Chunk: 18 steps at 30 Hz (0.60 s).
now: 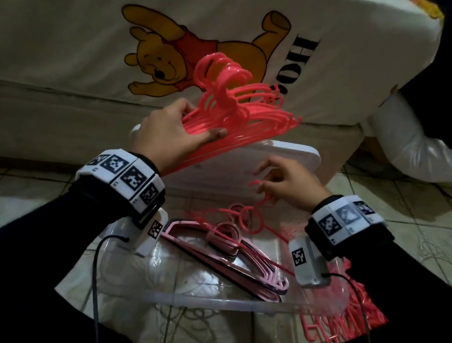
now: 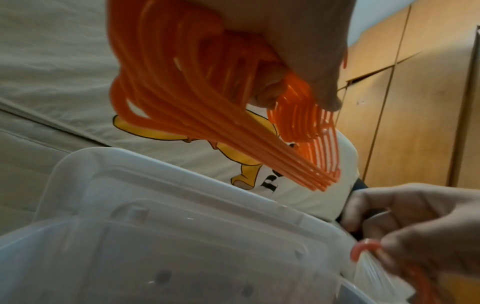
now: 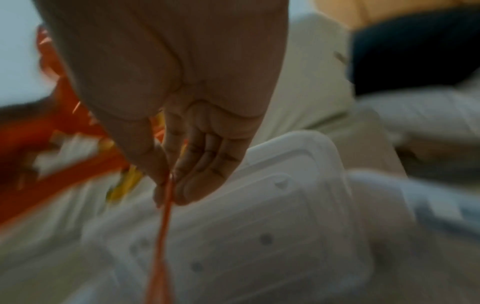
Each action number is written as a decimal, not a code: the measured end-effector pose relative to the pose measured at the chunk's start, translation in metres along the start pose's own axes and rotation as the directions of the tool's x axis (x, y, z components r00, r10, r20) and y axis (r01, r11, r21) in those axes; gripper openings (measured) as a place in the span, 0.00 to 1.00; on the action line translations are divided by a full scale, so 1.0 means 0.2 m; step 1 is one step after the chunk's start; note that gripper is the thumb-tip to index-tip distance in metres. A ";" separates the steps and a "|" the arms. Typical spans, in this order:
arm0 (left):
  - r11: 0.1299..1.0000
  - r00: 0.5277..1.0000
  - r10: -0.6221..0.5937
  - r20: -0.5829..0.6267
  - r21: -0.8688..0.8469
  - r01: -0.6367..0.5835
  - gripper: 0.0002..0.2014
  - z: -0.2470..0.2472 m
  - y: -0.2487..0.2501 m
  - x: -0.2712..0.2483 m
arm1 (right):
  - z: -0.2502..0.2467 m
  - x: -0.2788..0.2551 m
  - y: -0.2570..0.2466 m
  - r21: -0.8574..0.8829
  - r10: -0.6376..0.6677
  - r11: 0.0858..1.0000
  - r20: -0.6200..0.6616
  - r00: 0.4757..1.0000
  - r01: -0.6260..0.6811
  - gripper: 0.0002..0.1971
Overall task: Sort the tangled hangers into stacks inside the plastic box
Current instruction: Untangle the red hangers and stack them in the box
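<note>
Nearest the viewer, the clear plastic box (image 1: 205,300) sits on the tiled floor (image 1: 423,233), with a flat stack of pale pink hangers (image 1: 228,255) lying inside it. More coral hangers (image 1: 346,324) lie on the floor against its right wall. Just beyond, the right hand (image 1: 285,187) forms a tight grip: thumb and fingertips pinch the hook of a single coral hanger (image 1: 252,216), whose body trails down into the box. In the right wrist view the thin strand runs straight down from the pinch. Behind it, the white lid (image 1: 260,164) stands propped. Farther off and higher, the left hand (image 1: 169,132) clasps a neat bundle of coral hangers (image 1: 240,107), thumb across the bars, fingers curled beneath, hooks fanned upward. At the back stands a bed in a cream sheet (image 1: 66,62) printed with a yellow bear.
</note>
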<state>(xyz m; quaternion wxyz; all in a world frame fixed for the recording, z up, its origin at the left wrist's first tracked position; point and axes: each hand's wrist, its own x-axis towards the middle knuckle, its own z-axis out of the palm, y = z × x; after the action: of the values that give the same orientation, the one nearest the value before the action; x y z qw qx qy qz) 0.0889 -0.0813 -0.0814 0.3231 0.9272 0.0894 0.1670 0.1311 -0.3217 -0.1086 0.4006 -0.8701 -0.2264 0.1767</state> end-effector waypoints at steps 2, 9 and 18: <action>1.000 0.999 -0.024 -0.023 0.007 0.024 0.37 -0.01 0.00 0.01 | -0.02 -0.02 -0.02 0.231 0.038 0.972 0.016 0.999 -0.041 0.10; 0.999 0.999 -0.039 -0.034 0.011 0.040 0.36 -0.02 -0.01 0.00 | -0.03 -0.03 -0.08 0.633 -0.016 0.773 0.062 0.998 -0.027 0.12; 0.997 0.998 -0.053 0.043 0.064 0.050 0.39 0.00 -0.01 0.00 | -0.02 -0.02 -0.20 0.425 -0.123 0.868 -0.318 0.940 0.257 0.10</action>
<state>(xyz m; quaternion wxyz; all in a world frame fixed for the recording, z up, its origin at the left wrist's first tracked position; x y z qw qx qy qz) 0.0887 -0.0792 -0.0825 0.2998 0.9379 0.1112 0.1348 0.1197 -0.3038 -0.0741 0.6390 -0.7393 -0.2042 0.0593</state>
